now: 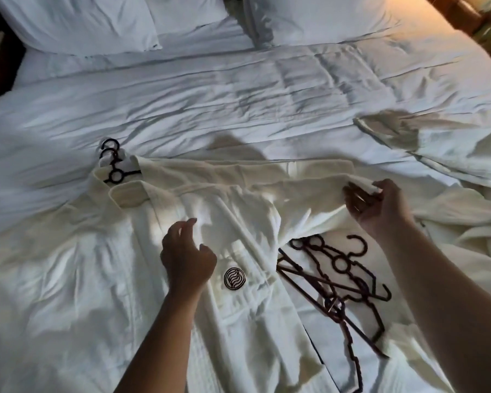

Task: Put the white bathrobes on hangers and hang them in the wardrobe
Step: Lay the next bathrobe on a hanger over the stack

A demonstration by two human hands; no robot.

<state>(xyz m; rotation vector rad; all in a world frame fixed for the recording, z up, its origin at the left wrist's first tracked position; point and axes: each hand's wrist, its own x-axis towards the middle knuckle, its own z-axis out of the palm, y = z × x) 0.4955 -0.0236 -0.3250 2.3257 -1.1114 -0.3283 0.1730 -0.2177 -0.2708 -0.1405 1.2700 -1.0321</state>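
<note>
A white bathrobe (142, 251) with a round dark emblem (234, 278) lies spread on the bed in front of me. Dark hanger hooks (111, 163) stick out at its collar on the left. My right hand (380, 207) pinches the robe's front edge and lifts it at the right. Above the cloth beside the emblem hovers my left hand (186, 258), fingers loosely curled and holding nothing. Several loose dark hangers (338, 282) lie tangled on the robe under my right forearm. A second white robe (451, 148) is bunched at the right edge.
The bed (210, 103) is covered in wrinkled white sheets, with pillows (77, 21) along the headboard. A warmly lit wooden edge (471, 9) shows at the top right. No wardrobe is in view.
</note>
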